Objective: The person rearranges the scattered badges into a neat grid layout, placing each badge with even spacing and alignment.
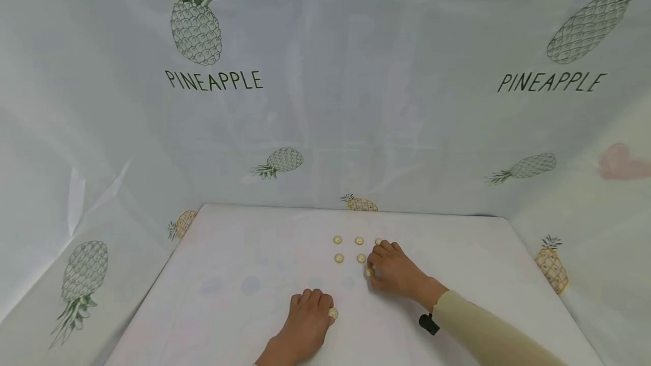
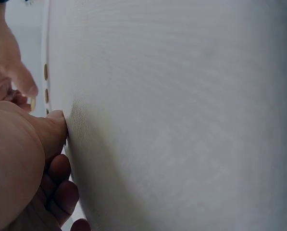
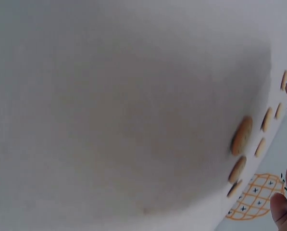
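Observation:
Near the front of the white table my left hand [image 1: 307,318] pinches a small round cream-coloured disc [image 1: 333,313] at its thumb side. Its curled fingers [image 2: 66,195] fill the lower left of the left wrist view, where that disc is hidden. Further back and to the right, my right hand [image 1: 395,271] holds another such disc [image 1: 369,271] between thumb and finger. Just beyond it, several matching discs lie flat in two short rows, among them a back-left disc [image 1: 338,239] and a front-left disc [image 1: 339,258]. A back-right disc [image 1: 378,241] shows beside the right hand's knuckles.
A white cloth covers the table [image 1: 229,275], which meets a pineapple-printed curtain [image 1: 356,129] at the back and both sides. A small black object [image 1: 429,324] shows under the right wrist.

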{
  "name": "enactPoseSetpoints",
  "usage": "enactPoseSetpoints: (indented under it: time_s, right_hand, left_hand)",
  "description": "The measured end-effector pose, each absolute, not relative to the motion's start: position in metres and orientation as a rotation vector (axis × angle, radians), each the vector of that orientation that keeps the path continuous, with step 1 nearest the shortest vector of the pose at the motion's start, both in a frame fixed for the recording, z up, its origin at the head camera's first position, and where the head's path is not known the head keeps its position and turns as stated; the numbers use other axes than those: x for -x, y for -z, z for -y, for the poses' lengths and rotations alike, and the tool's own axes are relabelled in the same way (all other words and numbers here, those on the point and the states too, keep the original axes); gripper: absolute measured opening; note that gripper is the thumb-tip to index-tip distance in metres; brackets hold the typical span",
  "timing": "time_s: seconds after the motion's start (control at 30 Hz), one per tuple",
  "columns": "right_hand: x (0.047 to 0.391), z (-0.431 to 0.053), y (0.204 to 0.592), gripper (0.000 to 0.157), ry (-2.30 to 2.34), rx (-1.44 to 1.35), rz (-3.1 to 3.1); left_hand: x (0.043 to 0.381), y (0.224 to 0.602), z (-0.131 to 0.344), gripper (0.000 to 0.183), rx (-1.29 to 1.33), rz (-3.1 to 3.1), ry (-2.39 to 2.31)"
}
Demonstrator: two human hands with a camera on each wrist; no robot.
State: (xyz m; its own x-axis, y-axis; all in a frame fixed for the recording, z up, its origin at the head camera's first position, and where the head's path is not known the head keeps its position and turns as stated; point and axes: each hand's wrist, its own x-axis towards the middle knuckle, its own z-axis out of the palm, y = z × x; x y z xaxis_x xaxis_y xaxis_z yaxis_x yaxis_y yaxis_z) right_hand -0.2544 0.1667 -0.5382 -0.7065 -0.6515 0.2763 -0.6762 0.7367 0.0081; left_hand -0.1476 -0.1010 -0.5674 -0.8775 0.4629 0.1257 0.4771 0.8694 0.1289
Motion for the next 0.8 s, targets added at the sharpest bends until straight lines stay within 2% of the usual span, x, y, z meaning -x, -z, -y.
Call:
enactPoseSetpoints:
  time_s: [0.47, 0.8]
  right_hand:
    - [0.249, -0.154, 0.542, 0.013, -0.075, -1.081, 2.703]
    - [0.246, -0.154, 0.544, 0.016, -0.102, -1.064, 2.706]
  left_hand:
    - [0.146, 0.562, 0.1, 0.023, 0.742, 2.956, 0.298]
    - [0.146, 0.561, 0.099, 0.024, 0.738, 2.974, 0.291]
